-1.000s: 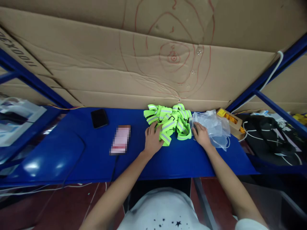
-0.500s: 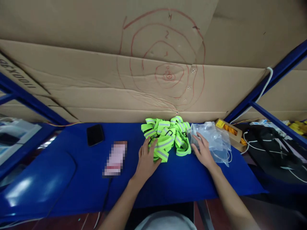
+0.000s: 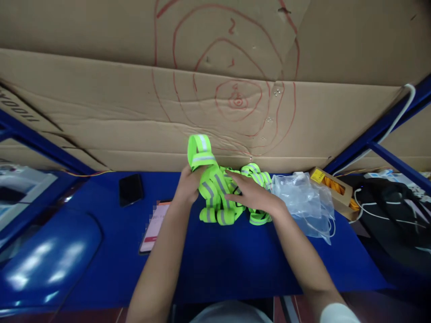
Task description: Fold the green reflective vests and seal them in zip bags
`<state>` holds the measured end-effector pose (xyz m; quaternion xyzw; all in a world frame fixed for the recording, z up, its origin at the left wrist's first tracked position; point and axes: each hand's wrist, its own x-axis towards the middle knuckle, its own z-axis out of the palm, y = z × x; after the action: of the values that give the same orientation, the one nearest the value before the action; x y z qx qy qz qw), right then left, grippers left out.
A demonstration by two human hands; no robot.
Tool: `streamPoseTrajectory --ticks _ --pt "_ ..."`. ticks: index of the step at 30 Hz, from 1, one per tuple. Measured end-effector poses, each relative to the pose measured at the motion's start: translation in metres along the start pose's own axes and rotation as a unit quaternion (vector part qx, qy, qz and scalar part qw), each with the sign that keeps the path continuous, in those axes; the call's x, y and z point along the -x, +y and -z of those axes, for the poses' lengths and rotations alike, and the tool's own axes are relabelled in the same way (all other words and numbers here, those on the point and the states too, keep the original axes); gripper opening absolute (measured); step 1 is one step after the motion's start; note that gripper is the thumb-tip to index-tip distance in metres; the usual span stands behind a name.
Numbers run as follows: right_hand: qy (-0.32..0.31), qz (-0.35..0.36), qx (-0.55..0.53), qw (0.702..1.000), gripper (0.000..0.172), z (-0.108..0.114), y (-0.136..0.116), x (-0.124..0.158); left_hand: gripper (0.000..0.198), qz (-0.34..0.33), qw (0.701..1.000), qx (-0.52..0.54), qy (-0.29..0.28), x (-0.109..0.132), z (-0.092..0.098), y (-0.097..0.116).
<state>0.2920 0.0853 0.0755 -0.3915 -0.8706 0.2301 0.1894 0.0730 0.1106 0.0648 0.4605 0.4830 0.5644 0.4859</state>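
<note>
A bundle of neon yellow-green reflective straps (image 3: 215, 188) with grey stripes is lifted partly off the blue table. My left hand (image 3: 189, 183) is closed around its left side, and a loop of strap stands up above the fingers. My right hand (image 3: 251, 192) reaches in from the other side, fingers and thumb apart, touching or just over the straps; its fingertips are partly lost among them. Behind the right hand, a second heap of the same straps (image 3: 257, 175) lies against the cardboard. Clear plastic bags (image 3: 299, 197) lie right of that heap.
On the left of the blue table (image 3: 215, 264) are a black phone (image 3: 130, 190) and a lit phone (image 3: 154, 228), partly behind my left forearm. An open carton (image 3: 333, 190) with orange contents stands at right, near a black bag (image 3: 387, 206). A cardboard wall (image 3: 117, 103) closes the back.
My left hand has taken hold of the straps and raised part of them. My right hand has moved left from the plastic bags to the straps. The view has shifted slightly.
</note>
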Motion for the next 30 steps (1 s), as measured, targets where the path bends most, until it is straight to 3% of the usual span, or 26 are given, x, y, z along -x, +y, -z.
streamPoseTrajectory --ticks 4,7,9,12,15,17,19,22,24,25,27,30 --pt "-0.013 0.025 -0.146 0.989 0.086 0.003 0.005 -0.029 0.046 0.048 0.994 0.085 -0.057 -0.01 -0.018 0.029" --pt "-0.063 0.009 -0.241 0.968 0.067 -0.01 0.013 -0.038 0.046 0.07 0.987 0.126 -0.07 -0.011 -0.026 0.03" --pt "-0.063 -0.01 -0.281 0.958 0.053 -0.018 0.018 -0.04 0.046 0.078 0.985 0.146 -0.049 -0.014 -0.029 0.022" --pt "-0.007 -0.079 -0.354 0.932 0.046 -0.017 0.022 -0.036 0.048 0.042 0.992 0.12 -0.013 -0.023 -0.029 0.007" --pt "0.051 -0.142 -0.389 0.909 0.05 -0.003 0.023 -0.026 0.058 -0.049 0.999 -0.012 -0.013 -0.022 -0.023 0.003" --pt "0.087 -0.169 -0.367 0.91 0.05 0.008 0.027 -0.018 0.064 -0.118 0.984 -0.135 -0.008 -0.009 -0.018 0.01" --pt "0.127 -0.194 -0.34 0.912 0.049 0.016 0.035 -0.01 0.054 -0.185 0.945 -0.269 -0.018 0.013 -0.015 0.021" --pt "0.152 -0.216 -0.276 0.924 0.047 0.027 0.05 0.0 0.035 -0.238 0.861 -0.425 -0.149 0.059 -0.011 0.026" --pt "0.128 -0.239 -0.183 0.945 0.049 0.035 0.057 0.007 0.041 -0.226 0.813 -0.455 -0.285 0.089 -0.007 0.013" --pt "0.109 -0.26 -0.122 0.952 0.051 0.039 0.058 0.011 0.044 -0.21 0.795 -0.467 -0.326 0.102 -0.004 0.003" --pt "0.104 -0.304 0.012 0.947 0.056 0.046 0.056 0.021 0.044 -0.182 0.771 -0.501 -0.348 0.123 0.004 -0.022" --pt "0.186 -0.284 0.142 0.93 0.058 0.052 0.04 0.036 0.044 -0.145 0.759 -0.535 -0.342 0.139 0.018 -0.05"
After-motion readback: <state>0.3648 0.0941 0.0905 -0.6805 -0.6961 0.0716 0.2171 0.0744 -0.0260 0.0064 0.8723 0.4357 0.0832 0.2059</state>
